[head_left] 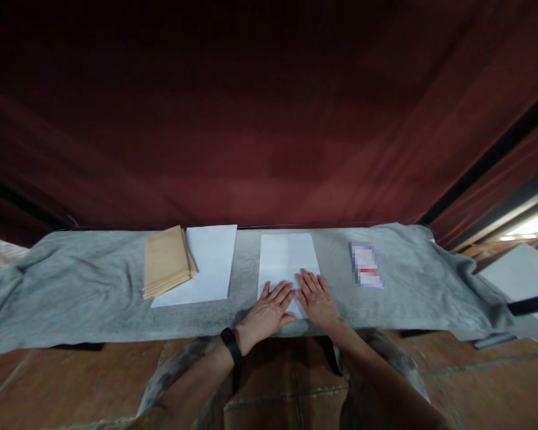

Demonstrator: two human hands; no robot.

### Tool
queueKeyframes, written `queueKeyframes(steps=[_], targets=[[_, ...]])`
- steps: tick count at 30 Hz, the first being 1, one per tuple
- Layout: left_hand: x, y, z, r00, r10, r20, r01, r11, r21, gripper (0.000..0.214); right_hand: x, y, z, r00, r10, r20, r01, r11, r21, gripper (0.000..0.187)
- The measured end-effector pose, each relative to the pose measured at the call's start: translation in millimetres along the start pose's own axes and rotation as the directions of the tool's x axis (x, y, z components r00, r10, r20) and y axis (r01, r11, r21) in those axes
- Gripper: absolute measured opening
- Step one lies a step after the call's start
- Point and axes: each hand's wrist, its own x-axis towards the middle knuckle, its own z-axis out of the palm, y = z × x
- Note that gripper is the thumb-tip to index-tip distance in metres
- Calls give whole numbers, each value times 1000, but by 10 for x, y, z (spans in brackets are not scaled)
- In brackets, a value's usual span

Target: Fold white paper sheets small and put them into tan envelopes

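A white sheet of paper (287, 254) lies in front of me on the grey cloth. Across its lower part rests my left hand (271, 303), palm down with the fingers stretched out; a black band circles that wrist. Beside it, my right hand (317, 298) lies flat on the sheet's lower right, fingers extended. The fingertips of both hands come close together near the sheet's middle. Neither hand grips anything. The part of the sheet under the palms is hidden.
On the left, a stack of brown envelopes (167, 263) partly covers more white paper (213, 263). A small blurred packet (367, 266) with a red stripe lies to the right. The grey cloth (94, 286) drapes over a narrow table before a dark red curtain (269, 149).
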Motion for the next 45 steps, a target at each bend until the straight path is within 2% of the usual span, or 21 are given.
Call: queueKeyframes(steps=[4,8,11,15,17,22,29,33,36,39,42,45], targets=[[13,24,45,999,-35,-5,36,998,44,57,79,17,3,999,31,29,-32,999,12,51],[-4,29,66,996,-88,-15,89,994,65,52,217,132,6,983,184,-9,-184,983,13,52],[-6,40,76,990,-139,-26,141,986,94,51,380,275,-11,951,307,-38,-306,951,37,52],[-14,64,80,987,-158,-35,160,983,86,51,610,438,-60,881,474,-1,-471,876,105,49],[-20,73,72,985,-163,-50,167,983,71,51,703,490,-68,857,515,16,-510,842,175,46],[17,102,49,983,-178,-47,181,981,63,54,876,581,-15,853,520,44,-495,781,380,45],[20,108,3,983,-180,-37,181,983,31,53,998,639,-5,852,521,61,-502,776,381,29],[27,75,-21,981,-185,-56,185,983,7,51,990,598,-29,851,522,66,-506,779,370,26],[181,-29,-33,967,-224,-122,226,974,2,52,991,532,-56,841,537,70,-525,776,349,27],[458,-209,-14,940,-291,-176,298,955,9,55,1009,464,-75,830,551,87,-546,770,331,32],[702,-411,61,904,-400,-154,408,913,25,56,1021,423,-65,820,563,99,-564,766,309,42],[790,-572,166,878,-458,-137,465,885,28,60,1013,410,-42,822,561,95,-563,777,280,47]])
